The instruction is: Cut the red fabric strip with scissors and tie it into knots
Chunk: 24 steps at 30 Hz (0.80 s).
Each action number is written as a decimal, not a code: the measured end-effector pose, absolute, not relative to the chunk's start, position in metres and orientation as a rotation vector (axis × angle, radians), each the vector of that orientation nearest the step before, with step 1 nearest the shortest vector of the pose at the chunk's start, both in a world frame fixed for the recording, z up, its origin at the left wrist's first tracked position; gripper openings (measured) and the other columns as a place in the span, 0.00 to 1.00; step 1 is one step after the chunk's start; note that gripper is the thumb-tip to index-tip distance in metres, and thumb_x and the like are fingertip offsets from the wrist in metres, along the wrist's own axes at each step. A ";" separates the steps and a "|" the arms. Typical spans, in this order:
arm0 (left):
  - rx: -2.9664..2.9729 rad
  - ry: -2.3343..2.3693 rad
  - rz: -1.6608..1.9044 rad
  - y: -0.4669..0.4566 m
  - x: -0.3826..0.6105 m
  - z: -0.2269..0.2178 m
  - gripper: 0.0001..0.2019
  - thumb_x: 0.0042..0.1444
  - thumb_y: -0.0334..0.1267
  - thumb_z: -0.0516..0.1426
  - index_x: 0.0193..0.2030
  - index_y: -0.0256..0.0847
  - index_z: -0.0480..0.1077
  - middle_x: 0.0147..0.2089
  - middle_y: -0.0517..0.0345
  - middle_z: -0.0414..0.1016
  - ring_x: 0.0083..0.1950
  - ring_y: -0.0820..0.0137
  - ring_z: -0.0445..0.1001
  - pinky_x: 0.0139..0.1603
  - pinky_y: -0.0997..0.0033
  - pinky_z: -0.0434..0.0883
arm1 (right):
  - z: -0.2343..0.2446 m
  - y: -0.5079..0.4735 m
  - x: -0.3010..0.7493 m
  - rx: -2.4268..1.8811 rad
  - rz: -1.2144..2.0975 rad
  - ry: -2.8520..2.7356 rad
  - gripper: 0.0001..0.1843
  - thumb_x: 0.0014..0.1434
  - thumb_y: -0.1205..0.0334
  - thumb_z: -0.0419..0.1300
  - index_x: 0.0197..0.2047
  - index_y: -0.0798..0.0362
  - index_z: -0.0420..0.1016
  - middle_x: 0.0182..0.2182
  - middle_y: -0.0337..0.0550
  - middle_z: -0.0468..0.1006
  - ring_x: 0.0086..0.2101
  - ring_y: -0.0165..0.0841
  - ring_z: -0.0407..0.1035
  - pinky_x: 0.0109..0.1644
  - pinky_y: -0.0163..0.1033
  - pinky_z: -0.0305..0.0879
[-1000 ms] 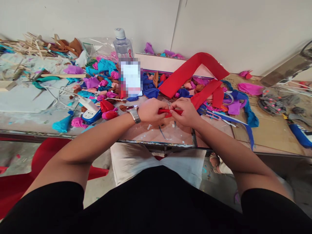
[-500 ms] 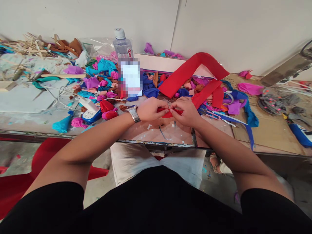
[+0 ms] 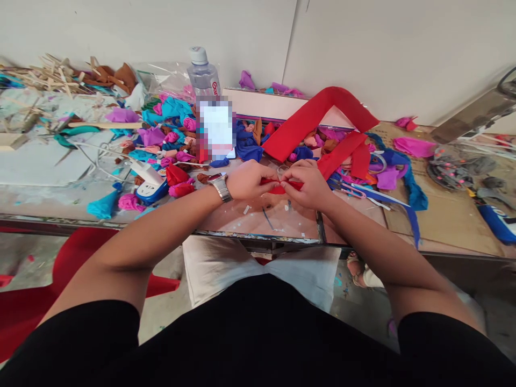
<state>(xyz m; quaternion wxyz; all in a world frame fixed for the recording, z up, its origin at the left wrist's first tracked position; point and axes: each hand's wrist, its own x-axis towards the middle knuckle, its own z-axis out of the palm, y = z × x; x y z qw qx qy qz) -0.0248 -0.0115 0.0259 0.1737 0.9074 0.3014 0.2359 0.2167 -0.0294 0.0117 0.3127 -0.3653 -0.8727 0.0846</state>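
My left hand (image 3: 250, 181) and my right hand (image 3: 305, 184) meet above the near part of the table. Both pinch a small piece of red crepe paper (image 3: 277, 190) between thumbs and fingertips, and much of it is hidden by the fingers. Just beyond my hands lies a long folded strip of red crepe paper (image 3: 312, 121), on a heap of coloured paper pieces. Close behind my fingertips is a roll of clear tape (image 3: 283, 170), partly covered. To the right of my right hand rest scissors with pink handles (image 3: 352, 189).
A phone (image 3: 216, 129) leans against a water bottle (image 3: 203, 72). Left of my hands sit crumpled paper flowers (image 3: 177, 174) and a blue and white power strip (image 3: 151, 191). Wooden sticks (image 3: 60, 75) lie far left, and cardboard (image 3: 451, 226) covers the right side. The table edge (image 3: 258, 235) runs before me.
My fingertips have shifted very slightly on the red paper. Everything else looks the same.
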 end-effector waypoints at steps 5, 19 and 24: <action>2.556 0.845 0.602 -0.009 -0.028 0.028 0.12 0.65 0.42 0.58 0.37 0.41 0.82 0.23 0.62 0.73 0.23 0.75 0.63 0.30 0.69 0.57 | 0.011 -0.029 0.217 -0.977 0.202 -2.333 0.07 0.65 0.58 0.60 0.35 0.49 0.75 0.34 0.43 0.84 0.42 0.43 0.73 0.57 0.55 0.53; 2.447 0.776 0.410 0.005 -0.035 0.030 0.17 0.66 0.46 0.57 0.33 0.39 0.80 0.21 0.65 0.65 0.23 0.76 0.56 0.30 0.69 0.53 | 0.007 -0.024 0.220 -1.037 0.179 -2.365 0.09 0.69 0.55 0.61 0.39 0.49 0.79 0.38 0.45 0.86 0.44 0.44 0.73 0.58 0.55 0.53; 2.385 0.857 0.369 0.009 -0.035 0.023 0.17 0.64 0.47 0.58 0.33 0.38 0.81 0.22 0.64 0.66 0.24 0.76 0.57 0.28 0.70 0.53 | 0.017 -0.029 0.222 -1.027 0.079 -2.330 0.16 0.74 0.48 0.57 0.48 0.48 0.82 0.46 0.49 0.87 0.49 0.48 0.73 0.61 0.57 0.55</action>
